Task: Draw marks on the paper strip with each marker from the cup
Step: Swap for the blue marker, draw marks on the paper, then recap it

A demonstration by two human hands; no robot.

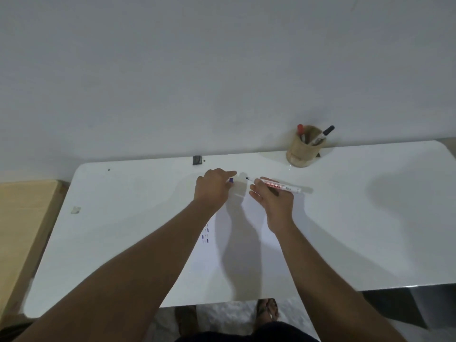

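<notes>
A white marker (283, 186) with red lettering lies across the fingers of my right hand (272, 197), uncapped, its dark tip pointing left. My left hand (214, 186) is just to its left, fingers closed around a small blue cap (231, 180). Both hands hover over the far end of the white paper strip (237, 233), which runs toward me along the table's middle. Several short blue and purple marks (206, 234) show on the strip's left side. A wooden cup (304, 150) at the back right holds a red-capped marker (300, 130) and a black-capped marker (324, 134).
The white table (357, 218) stands against a plain wall. A small dark clip (197, 160) sits at its back edge and a scrap of tape (75, 210) at the left. A wooden board (22, 230) lies to the left. My sandalled feet (267, 311) show below the front edge.
</notes>
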